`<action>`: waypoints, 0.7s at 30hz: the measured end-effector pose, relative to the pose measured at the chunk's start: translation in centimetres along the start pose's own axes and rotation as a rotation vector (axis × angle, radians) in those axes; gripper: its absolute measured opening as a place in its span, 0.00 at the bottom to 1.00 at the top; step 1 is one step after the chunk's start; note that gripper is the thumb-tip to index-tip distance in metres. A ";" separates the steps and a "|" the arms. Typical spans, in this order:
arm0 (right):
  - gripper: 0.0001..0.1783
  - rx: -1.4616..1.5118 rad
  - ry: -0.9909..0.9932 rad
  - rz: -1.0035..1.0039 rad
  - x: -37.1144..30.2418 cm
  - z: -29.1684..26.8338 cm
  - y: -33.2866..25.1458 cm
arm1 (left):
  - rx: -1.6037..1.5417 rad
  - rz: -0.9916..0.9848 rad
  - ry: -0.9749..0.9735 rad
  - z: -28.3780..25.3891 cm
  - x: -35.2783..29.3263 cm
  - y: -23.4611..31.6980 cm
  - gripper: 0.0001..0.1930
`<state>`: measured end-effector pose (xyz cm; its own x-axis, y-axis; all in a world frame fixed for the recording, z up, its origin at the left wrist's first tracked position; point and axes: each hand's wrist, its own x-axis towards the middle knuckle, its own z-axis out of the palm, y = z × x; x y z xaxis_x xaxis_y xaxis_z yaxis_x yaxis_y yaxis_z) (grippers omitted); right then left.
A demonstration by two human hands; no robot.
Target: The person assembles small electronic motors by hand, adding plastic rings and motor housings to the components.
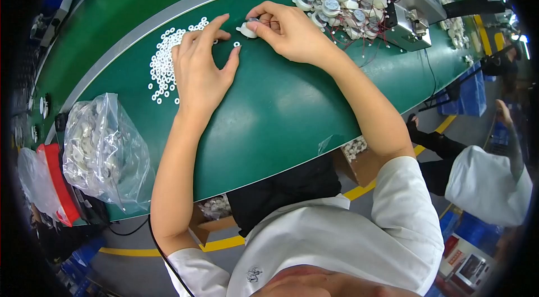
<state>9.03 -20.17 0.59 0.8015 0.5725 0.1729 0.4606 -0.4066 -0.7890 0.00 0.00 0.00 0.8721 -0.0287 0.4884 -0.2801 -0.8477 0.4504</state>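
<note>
Component [247,30] in pinching grip of right hand [293,32], left hand [197,65] agape, broad green tabletop [269,111] to near edge [281,172].

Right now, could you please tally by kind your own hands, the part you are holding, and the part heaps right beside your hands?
Hands: 2 (left hand, right hand)
Held part: 1 (white part in the right hand's grip)
Heaps: 2 (white rings, wired round parts)
Total: 5, without the heaps' overlapping pieces
</note>
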 end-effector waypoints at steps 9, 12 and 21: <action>0.15 -0.044 0.030 -0.151 0.1 0.4 0.5 | -0.113 0.042 0.015 0.4 -0.4 -0.6 0.27; 0.16 -0.053 0.047 -0.182 0.1 0.5 0.4 | -0.128 0.035 0.020 0.2 -0.4 -0.1 0.27; 0.18 0.013 0.044 0.021 0.3 0.5 0.0 | -0.095 0.021 0.008 0.7 -0.4 -0.1 0.29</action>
<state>9.12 -19.63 0.31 0.8269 0.5321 0.1820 0.4391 -0.4089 -0.8000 -0.08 -0.27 -0.79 0.8627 -0.0416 0.5040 -0.3355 -0.7929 0.5087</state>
